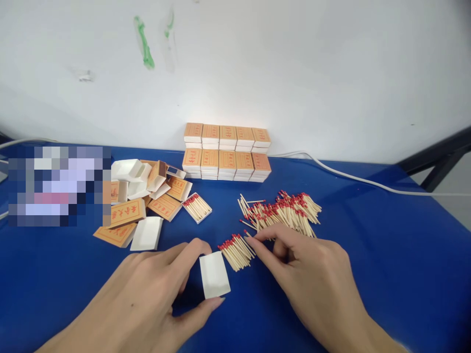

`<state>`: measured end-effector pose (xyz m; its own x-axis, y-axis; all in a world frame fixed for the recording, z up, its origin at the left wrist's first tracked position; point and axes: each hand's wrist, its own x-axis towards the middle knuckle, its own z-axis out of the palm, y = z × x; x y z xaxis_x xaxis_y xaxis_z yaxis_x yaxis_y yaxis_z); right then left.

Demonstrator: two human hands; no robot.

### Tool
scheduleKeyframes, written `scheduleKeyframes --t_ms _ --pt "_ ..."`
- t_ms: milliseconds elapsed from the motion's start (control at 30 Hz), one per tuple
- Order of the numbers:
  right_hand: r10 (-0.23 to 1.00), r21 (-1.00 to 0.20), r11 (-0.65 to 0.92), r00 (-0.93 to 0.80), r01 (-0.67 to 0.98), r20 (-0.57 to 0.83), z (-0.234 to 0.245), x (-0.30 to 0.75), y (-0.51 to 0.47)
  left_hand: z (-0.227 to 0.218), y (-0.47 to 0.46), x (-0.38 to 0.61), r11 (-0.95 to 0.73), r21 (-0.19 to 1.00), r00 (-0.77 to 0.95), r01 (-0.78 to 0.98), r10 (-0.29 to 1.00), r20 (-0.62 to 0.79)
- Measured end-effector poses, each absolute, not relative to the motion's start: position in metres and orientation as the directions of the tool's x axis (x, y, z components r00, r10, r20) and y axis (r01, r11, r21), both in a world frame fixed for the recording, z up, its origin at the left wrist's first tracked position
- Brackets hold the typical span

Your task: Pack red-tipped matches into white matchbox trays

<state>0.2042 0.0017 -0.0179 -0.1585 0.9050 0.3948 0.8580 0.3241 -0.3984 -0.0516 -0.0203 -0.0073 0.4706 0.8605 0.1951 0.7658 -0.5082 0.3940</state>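
Now, my left grip [147,294] pinched the white tray [214,274], right grip [312,277] loose, holding nothing, fingertips [253,241] touched the match bundle [235,252] beside it.

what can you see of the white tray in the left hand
The tray is a small white rectangle, cardboard by the look, plain and unprinted. Only one flat face shows, so what it holds cannot be told. The left hand pinches it, index tip on the far short end and thumb at the near corner, on or just over the blue table. A bundle of matches lies just to its right, apart from it.
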Motion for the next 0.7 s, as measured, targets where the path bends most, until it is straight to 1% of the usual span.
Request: scheduleKeyframes --t_ms 133,367,567,633,700 --pt "0.932 -0.455 0.296 -0.151 0.840 0.329 -0.0182 0.2044 0.0013 -0.0094 -0.0202 -0.0526 -0.513 0.385 0.476 0.767 0.858 0.194" --pt "0.941 -0.464 0.286 -0.154 0.838 0.302 -0.0190 0.2048 0.0013 -0.0097 -0.0218 -0.0532 -0.514 0.383 0.483 0.768 0.857 0.181" --pt "0.945 -0.517 0.313 -0.211 0.797 0.249 -0.0177 0.2029 -0.0001 -0.0112 -0.0200 -0.0529 -0.521 0.373 0.484 0.768 0.853 0.194" --pt "0.939 -0.499 0.322 -0.204 0.804 0.277 -0.0179 0.2033 0.0006 -0.0113 -0.0198 -0.0528 -0.520 0.373 0.481 0.769 0.854 0.198" --pt "0.918 -0.441 0.336 -0.186 0.832 0.349 -0.0192 0.2042 0.0020 -0.0113 -0.0196 -0.0528 -0.515 0.378 0.476 0.769 0.857 0.199"
